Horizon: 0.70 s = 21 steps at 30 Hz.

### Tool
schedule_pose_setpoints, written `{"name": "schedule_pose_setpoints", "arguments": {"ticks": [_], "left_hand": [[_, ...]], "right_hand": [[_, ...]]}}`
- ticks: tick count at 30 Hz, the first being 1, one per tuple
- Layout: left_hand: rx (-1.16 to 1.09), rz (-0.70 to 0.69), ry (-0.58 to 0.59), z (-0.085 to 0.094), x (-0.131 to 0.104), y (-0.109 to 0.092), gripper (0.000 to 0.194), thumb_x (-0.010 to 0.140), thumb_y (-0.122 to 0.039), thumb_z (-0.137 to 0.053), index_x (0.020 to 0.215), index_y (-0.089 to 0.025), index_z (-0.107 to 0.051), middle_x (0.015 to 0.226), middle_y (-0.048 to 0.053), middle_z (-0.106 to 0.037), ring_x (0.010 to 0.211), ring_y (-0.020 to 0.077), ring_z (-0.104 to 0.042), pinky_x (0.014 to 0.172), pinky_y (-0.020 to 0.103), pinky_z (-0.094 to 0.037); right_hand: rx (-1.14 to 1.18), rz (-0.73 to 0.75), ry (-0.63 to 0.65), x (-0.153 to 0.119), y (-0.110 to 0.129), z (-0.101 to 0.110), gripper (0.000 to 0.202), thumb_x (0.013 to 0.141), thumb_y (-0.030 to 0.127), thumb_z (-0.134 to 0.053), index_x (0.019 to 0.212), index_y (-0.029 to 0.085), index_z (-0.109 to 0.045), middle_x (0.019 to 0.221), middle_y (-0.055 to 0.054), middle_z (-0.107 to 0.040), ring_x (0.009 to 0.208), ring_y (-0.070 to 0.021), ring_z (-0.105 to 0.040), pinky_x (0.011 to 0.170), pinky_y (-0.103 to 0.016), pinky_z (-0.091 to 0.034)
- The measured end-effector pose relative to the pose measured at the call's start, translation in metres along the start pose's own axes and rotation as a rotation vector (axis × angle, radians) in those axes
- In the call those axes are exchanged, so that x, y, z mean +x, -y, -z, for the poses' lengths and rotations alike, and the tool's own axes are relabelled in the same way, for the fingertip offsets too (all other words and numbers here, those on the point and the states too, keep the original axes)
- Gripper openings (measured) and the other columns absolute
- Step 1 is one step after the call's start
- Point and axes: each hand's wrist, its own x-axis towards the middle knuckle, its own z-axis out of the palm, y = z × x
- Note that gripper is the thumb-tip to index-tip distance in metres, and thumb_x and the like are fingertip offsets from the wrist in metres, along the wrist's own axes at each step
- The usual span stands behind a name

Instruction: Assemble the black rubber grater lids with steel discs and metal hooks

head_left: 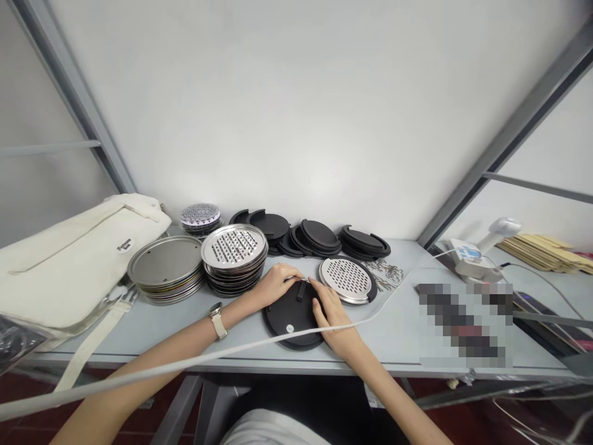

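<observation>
A black round plate (285, 314) with a small white sticker and a dark strip (301, 290) at its far side lies in front of me. My left hand (279, 283) grips its far left rim, fingertips closed together near the strip. Around the far right rim curls my right hand (334, 316), its thumb over the top and its fingers meeting the left ones. Whatever is pinched between the fingertips is too small to make out. Just beyond my right hand rests a round metal grater disc (348, 278) in a black holder. Left of my left hand stands a stack of grater discs (235, 247).
Plain metal discs (165, 262) are stacked at left beside a cream bag (83, 247). Several black holders (319, 236) line the wall, near small metal chains (384, 272). A white cable (222, 353) crosses in front of my arms. A handheld scanner (500, 232) stands right.
</observation>
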Motion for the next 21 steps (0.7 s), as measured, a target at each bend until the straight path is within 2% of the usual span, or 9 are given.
{"name": "schedule_pose_setpoints", "arguments": {"ticks": [8,14,21], "left_hand": [[-0.004,-0.034,0.041,0.0031,0.0005,-0.0031,0.019,0.087,-0.011,-0.051,0.093,-0.018,-0.068,0.092,0.003,-0.07,0.09,0.0163,-0.06,0.087,0.03,-0.042],[-0.007,-0.054,0.033,0.0028,0.0007,-0.0042,0.021,0.089,-0.014,-0.048,0.097,-0.019,-0.067,0.095,0.003,-0.07,0.091,0.0163,-0.06,0.087,0.03,-0.041],[0.004,-0.087,0.043,0.0017,0.0012,-0.0029,0.022,0.089,-0.013,-0.048,0.097,-0.018,-0.067,0.096,0.003,-0.07,0.092,0.0162,-0.06,0.088,0.031,-0.041]], "right_hand": [[0.007,-0.007,0.012,0.0002,0.0012,0.0014,0.044,0.094,0.025,-0.03,0.138,0.023,-0.034,0.128,-0.008,-0.05,0.119,-0.0212,-0.043,0.103,-0.044,-0.038],[0.024,-0.018,0.008,-0.0001,0.0011,0.0011,0.047,0.094,0.025,-0.03,0.141,0.025,-0.028,0.131,-0.007,-0.047,0.12,-0.021,-0.043,0.103,-0.044,-0.039],[0.023,-0.002,0.012,0.0016,0.0023,0.0023,0.043,0.094,0.023,-0.03,0.137,0.024,-0.035,0.127,-0.007,-0.051,0.117,-0.0209,-0.044,0.102,-0.043,-0.039]]}}
